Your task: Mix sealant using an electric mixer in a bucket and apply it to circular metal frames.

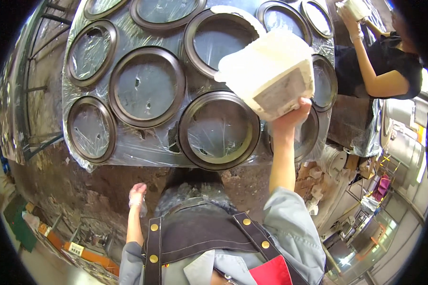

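Note:
My right hand point(294, 116) grips a white plastic tub point(273, 54) with a greyish panel on its side. The tub is tilted above the table, and its inside is hidden from me. Under and beside it lie dark brown round frames, among them one frame point(191, 47) with a pale white band along its far right rim, and another point(183, 128) nearer me. I cannot make out whether the band is a coating. Down by my left side, away from the table, hangs my left hand point(137, 194); its fingers are curled, with clear thin plastic about the wrist.
Clear plastic sheeting point(133, 154) covers the table, with several more round frames point(114, 88) on it. A metal rack point(33, 90) stands at the left. On the right, a co-worker point(380, 71) holds a similar pale tub. White buckets point(334, 159) stand at the lower right.

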### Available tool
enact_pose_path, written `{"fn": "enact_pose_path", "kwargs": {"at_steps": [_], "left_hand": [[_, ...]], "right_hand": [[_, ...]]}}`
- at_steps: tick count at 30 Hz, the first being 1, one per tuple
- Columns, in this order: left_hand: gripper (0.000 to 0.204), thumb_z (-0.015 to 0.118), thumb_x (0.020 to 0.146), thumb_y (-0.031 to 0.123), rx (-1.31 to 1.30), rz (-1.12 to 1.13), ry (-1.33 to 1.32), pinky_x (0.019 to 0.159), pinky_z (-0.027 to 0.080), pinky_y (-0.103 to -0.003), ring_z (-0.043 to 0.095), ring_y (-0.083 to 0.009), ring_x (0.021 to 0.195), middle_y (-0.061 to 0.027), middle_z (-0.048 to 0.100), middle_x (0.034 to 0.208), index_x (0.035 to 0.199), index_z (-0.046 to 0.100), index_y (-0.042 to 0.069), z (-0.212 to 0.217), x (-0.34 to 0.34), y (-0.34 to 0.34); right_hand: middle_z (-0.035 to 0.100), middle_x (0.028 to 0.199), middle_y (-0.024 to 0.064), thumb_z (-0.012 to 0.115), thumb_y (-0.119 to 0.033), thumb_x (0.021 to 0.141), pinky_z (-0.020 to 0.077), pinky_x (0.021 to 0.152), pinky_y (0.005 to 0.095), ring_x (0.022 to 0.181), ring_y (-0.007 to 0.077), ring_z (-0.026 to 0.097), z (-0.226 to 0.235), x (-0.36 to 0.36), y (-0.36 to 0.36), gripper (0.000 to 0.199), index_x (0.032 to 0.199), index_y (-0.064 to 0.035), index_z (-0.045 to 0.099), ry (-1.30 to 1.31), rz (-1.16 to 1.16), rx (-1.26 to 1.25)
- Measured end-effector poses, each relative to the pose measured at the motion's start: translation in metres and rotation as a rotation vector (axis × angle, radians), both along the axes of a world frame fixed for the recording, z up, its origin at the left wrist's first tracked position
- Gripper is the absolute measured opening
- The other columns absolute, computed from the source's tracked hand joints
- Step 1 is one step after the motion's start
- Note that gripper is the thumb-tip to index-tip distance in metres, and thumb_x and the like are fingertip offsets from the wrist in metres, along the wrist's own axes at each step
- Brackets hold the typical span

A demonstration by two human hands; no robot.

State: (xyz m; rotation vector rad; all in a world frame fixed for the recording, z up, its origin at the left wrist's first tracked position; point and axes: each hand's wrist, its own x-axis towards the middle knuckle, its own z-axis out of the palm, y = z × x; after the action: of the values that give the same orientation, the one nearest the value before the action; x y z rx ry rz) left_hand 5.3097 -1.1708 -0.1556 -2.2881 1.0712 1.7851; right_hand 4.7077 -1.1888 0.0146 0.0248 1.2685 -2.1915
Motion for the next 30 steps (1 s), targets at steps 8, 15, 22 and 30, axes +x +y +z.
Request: {"fn": "enact_pose_path", "kwargs": {"at_steps": [8,15,22,30], "left_hand": [[0.026,0.067,0.076,0.019,-0.011,0.152,-0.002,0.059,0.045,-0.024,0.056,-0.0094,0.064,-0.0018,0.063,0.078,0.098,0.063,0.005,0.005,0.008,0.023],[0.022,0.067,0.078,0.010,-0.007,0.342,0.037,0.056,0.045,-0.022,0.054,-0.0097,0.060,-0.0029,0.061,0.077,0.098,0.060,0.002,0.014,-0.005,0.038],[0.022,0.067,0.078,0.009,-0.006,0.402,0.071,0.058,0.046,-0.022,0.055,-0.0110,0.061,-0.0037,0.061,0.078,0.097,0.060,0.000,0.016,-0.015,0.049],[0.028,0.066,0.079,0.015,-0.053,0.235,0.093,0.062,0.047,-0.023,0.056,-0.0108,0.065,-0.0052,0.062,0.082,0.102,0.060,0.000,0.003,0.014,0.061]], "right_hand": [[0.051,0.107,0.0104,0.052,-0.037,0.058,0.0425,0.083,0.0395,0.103,0.0271,0.048,-0.009,0.016,-0.092,0.068,0.117,-0.0053,0.047,-0.009,0.016,-0.047],[0.050,0.115,0.0089,0.052,-0.041,0.066,0.0433,0.086,0.0405,0.107,0.0261,0.049,-0.033,-0.020,-0.148,0.065,0.122,-0.0071,0.045,0.023,0.078,-0.229],[0.050,0.122,0.0086,0.045,-0.050,0.077,0.0422,0.092,0.0425,0.111,0.0272,0.050,-0.046,-0.044,-0.158,0.062,0.123,-0.0094,0.047,-0.070,0.048,-0.384],[0.047,0.122,0.0079,0.041,-0.051,0.076,0.0407,0.090,0.0410,0.112,0.0255,0.045,-0.013,0.008,-0.081,0.065,0.125,-0.0093,0.042,0.021,0.032,-0.180]]}}
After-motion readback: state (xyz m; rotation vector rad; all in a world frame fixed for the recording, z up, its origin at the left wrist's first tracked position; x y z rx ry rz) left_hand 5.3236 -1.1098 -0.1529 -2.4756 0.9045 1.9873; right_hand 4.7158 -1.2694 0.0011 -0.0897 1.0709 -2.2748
